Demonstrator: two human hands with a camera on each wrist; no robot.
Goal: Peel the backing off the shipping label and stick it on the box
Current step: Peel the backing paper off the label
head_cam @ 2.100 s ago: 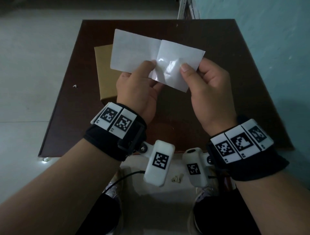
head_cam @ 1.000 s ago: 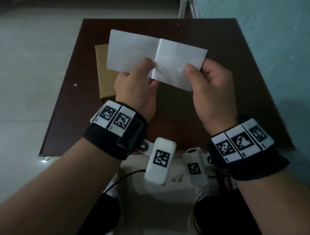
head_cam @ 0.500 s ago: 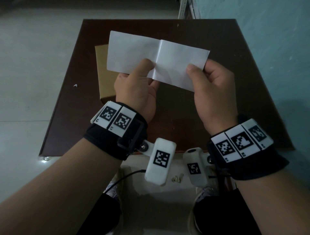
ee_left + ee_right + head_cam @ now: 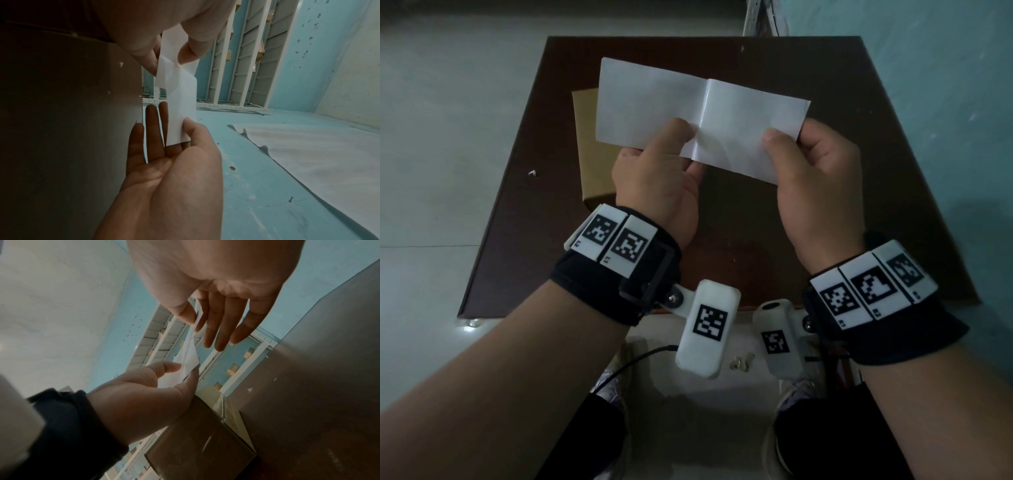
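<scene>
Both hands [image 4: 657, 185] [image 4: 815, 181] pinch the label [image 4: 650, 109], seemingly half-peeled.

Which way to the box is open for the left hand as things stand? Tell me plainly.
Probably yes, straight down. The box lies on the table right beneath the left hand, nothing between them. But that hand pinches the label, joined to the backing in the right hand, so it is occupied.

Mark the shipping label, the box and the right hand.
shipping label [image 4: 654, 102], head view, on its left half.
box [image 4: 594, 150], head view, on its bare brown top, left of the label.
right hand [image 4: 822, 185], head view, on the back of the hand pinching the label's right end.
</scene>
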